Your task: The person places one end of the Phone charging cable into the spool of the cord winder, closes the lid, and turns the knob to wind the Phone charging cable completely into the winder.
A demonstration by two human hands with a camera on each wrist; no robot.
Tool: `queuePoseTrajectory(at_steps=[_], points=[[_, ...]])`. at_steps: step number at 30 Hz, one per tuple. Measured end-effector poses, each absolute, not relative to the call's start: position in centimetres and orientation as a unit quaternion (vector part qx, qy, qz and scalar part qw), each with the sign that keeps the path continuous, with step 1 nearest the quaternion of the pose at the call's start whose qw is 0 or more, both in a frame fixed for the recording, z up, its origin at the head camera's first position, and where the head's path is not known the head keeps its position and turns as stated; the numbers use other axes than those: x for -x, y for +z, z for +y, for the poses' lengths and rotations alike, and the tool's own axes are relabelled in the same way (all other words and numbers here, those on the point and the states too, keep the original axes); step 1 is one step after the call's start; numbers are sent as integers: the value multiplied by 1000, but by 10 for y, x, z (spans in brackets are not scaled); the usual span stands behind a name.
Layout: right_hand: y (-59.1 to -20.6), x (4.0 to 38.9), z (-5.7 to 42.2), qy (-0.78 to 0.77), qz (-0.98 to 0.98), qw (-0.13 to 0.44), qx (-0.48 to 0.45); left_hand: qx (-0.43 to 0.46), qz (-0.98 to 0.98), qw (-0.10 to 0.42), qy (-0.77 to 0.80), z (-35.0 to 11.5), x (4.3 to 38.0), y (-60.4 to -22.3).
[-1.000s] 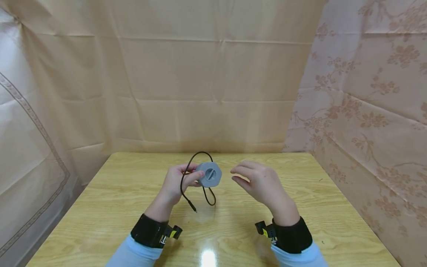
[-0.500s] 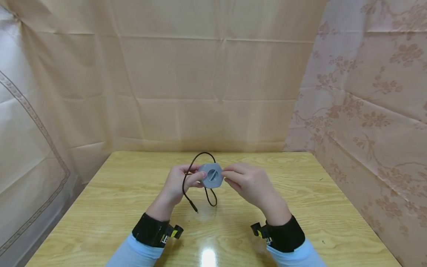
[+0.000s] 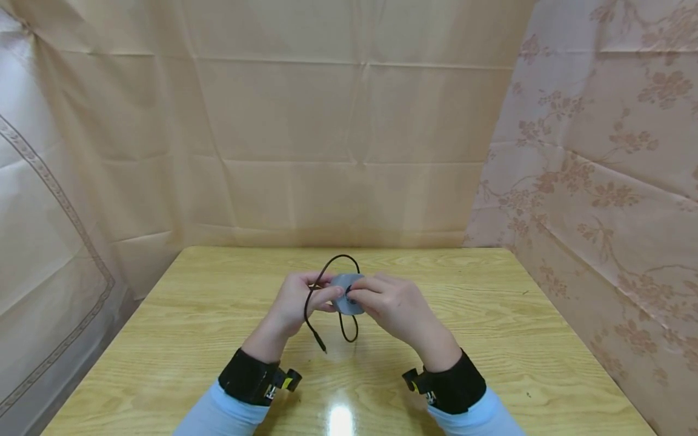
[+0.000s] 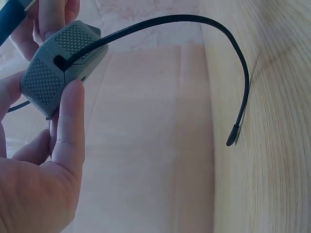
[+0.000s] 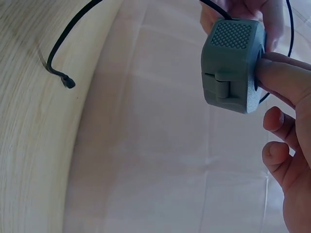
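Note:
A grey hexagonal cable winder (image 3: 346, 280) is held above the table, its black cable (image 3: 306, 306) looping out from both sides. My left hand (image 3: 287, 303) grips it by the left side, thumb on the front face. My right hand (image 3: 400, 307) reaches the round knob in the middle of that face, thumb and index finger pinching it; they mostly hide it. Textured sides with a cable slot show on the winder (image 4: 46, 82) in the left wrist view. In the right wrist view a hinge-like notch is visible on the winder (image 5: 226, 73), and the right hand's other fingers curl loosely.
The wooden table (image 3: 218, 290) lies beneath both hands. A beige cloth (image 3: 283, 133) hangs behind it, with a flowered cloth (image 3: 605, 181) on the right. One cable end, the black plug (image 3: 320, 343), dangles free below the left hand.
My right hand has come in from the right, touched the winder's edge, then moved onto its knob. The winder and left hand have shifted slightly right and down.

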State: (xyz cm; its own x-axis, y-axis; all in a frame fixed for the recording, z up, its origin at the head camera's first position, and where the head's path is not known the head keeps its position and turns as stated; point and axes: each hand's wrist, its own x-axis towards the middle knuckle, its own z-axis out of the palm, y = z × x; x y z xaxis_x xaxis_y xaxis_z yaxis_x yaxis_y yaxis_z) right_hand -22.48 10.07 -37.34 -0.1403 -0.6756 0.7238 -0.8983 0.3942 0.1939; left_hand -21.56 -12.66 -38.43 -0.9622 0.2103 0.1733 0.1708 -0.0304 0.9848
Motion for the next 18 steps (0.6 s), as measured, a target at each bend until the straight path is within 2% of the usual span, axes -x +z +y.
queuePoseTrajectory(at_steps=[18], points=[[-380,227,98,132,-744,409,-512,-162,735,49,657,-136,217,-383]])
